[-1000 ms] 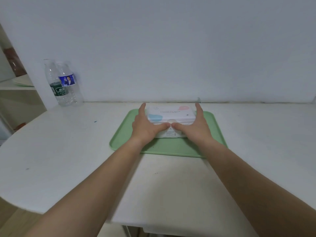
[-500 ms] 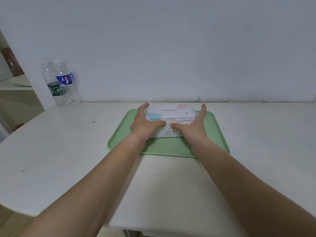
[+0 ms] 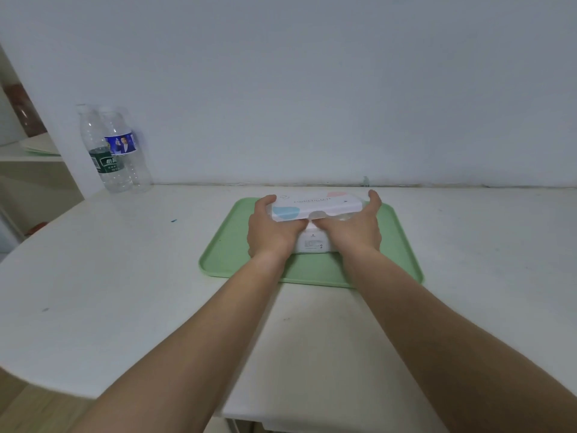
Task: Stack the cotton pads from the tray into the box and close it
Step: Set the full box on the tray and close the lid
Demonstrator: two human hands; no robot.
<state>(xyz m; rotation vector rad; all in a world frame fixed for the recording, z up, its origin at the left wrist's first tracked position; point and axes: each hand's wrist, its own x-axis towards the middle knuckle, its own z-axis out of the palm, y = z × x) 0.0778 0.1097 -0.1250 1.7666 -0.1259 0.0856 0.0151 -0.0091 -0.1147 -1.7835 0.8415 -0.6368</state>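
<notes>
A white cotton pad box (image 3: 315, 245) stands on the green tray (image 3: 315, 273) in the middle of the table. Its lid (image 3: 315, 206), white with a blue and a pink blob, is tilted up at the front, leaving a gap over the box. My left hand (image 3: 271, 229) grips the lid's left end, fingers curled over its top and thumb under the front edge. My right hand (image 3: 356, 229) holds the right end, fingers up along the side, thumb at the front edge. The box's inside and any pads are hidden.
Two clear plastic water bottles (image 3: 114, 148) stand at the table's back left against the wall. A shelf (image 3: 28, 151) with a green sheet lies beyond the left edge. The white table (image 3: 125, 276) curves away at the front left.
The lid, flat on the box a second ago, has been raised at the front by both hands. My left fingers have curled over its top.
</notes>
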